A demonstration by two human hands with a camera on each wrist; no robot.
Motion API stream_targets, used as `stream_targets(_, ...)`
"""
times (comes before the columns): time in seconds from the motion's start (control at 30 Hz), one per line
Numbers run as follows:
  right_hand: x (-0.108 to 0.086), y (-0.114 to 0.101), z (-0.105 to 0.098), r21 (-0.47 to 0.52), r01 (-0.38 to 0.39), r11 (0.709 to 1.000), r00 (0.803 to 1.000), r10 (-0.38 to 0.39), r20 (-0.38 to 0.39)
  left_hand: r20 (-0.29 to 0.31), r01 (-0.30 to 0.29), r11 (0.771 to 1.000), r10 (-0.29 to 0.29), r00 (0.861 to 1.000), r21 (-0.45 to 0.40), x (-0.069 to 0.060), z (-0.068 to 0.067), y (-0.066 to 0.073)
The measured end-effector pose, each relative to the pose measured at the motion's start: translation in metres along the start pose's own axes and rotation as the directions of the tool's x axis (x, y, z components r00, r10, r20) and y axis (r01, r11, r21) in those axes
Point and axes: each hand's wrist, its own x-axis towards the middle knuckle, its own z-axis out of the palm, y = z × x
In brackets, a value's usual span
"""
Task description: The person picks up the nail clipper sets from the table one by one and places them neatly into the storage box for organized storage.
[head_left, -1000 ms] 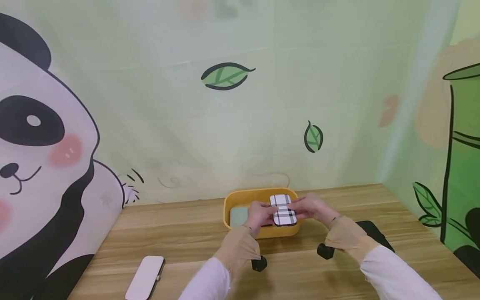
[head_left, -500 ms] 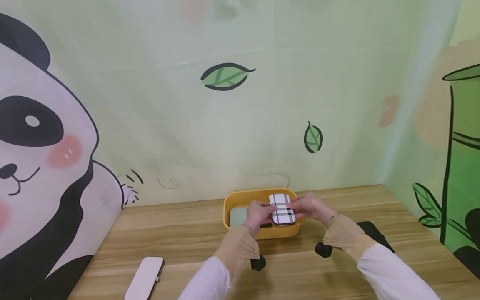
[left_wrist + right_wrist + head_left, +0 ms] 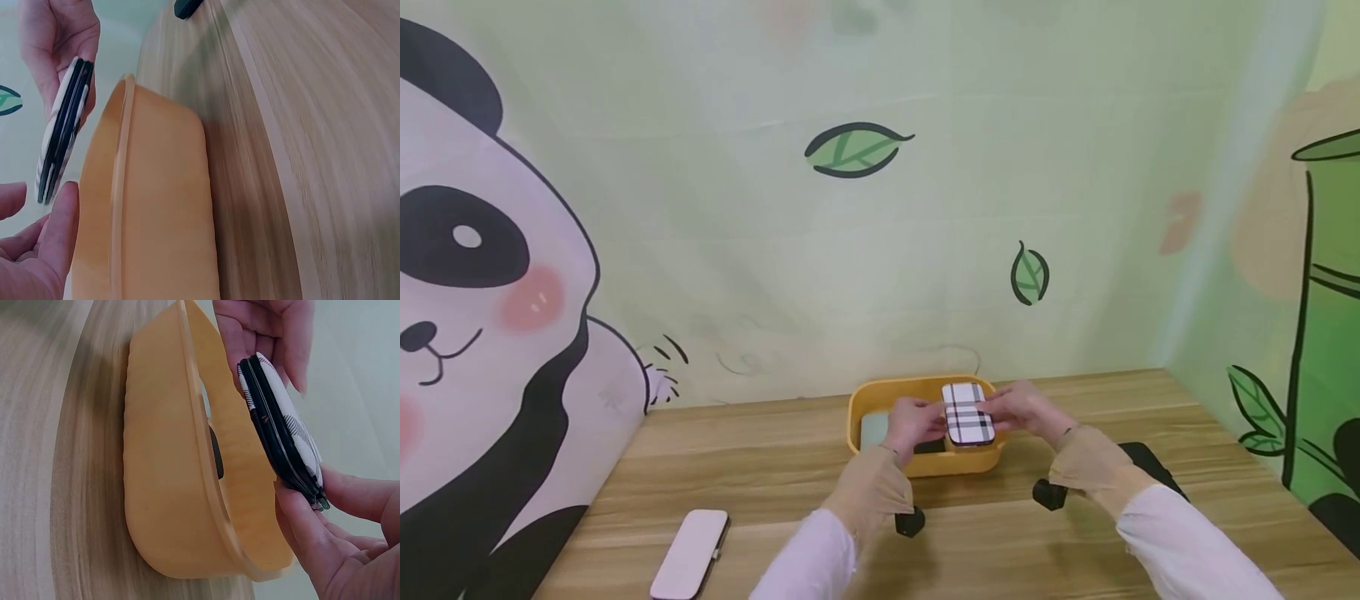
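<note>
A slim plaid clamshell case (image 3: 968,414), white with dark lines and black edges, is held up over the yellow bin (image 3: 917,467). My right hand (image 3: 1026,406) pinches its right side between thumb and fingers; the right wrist view shows the case's two black-rimmed halves (image 3: 275,425) together. By its left side is my left hand (image 3: 913,427), with thumb and fingers (image 3: 59,231) spread apart and near the case's end. Whether a left fingertip still touches it is hard to tell. Inside the bin lie a pale green item (image 3: 873,429) and a dark item (image 3: 929,447), partly hidden.
A pale pink case (image 3: 691,554) with a side clasp lies at the front left of the wooden table (image 3: 775,500). A flat black object (image 3: 1150,467) rests at the right, partly behind my right forearm. The printed wall cloth (image 3: 737,250) rises just behind the bin.
The left thumb, over the plaid case before, has drawn back to the left. The case has risen slightly in the right hand. The bin stays put.
</note>
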Motion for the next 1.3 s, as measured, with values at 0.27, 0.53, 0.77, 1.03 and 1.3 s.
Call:
stream_targets(0.27, 0.005, -0.002, -0.003, -0.022, -0.016, 1.0, 1.0, 0.016, -0.014, -0.021, -0.003, 1.0, 0.003, 1.0, -0.005, 0.004, -0.012, -0.003)
stream_targets(0.53, 0.01, -0.002, -0.002, -0.023, -0.008, 1.0, 1.0, 0.007, -0.026, -0.034, -0.019, 0.999, 0.021, 0.999, 0.05, 0.001, -0.025, 0.0)
stream_targets(0.77, 0.012, -0.001, -0.002, -0.056, -0.037, 0.998, 0.997, 0.034, -0.063, -0.035, -0.05, 0.993, 0.054, 0.998, 0.105, 0.001, -0.041, 0.001)
stream_targets(1.03, 0.013, 0.0, -0.002, -0.068, -0.043, 0.997, 0.996, 0.037, -0.077, -0.135, -0.095, 0.96, 0.133, 0.982, 0.262, 0.021, -0.062, -0.01)
stream_targets(1.3, 0.017, 0.003, -0.001, -0.079, -0.047, 0.996, 0.994, 0.038, -0.107, -0.187, -0.15, 0.828, 0.292, 0.938, 0.541, 0.095, -0.092, -0.073)
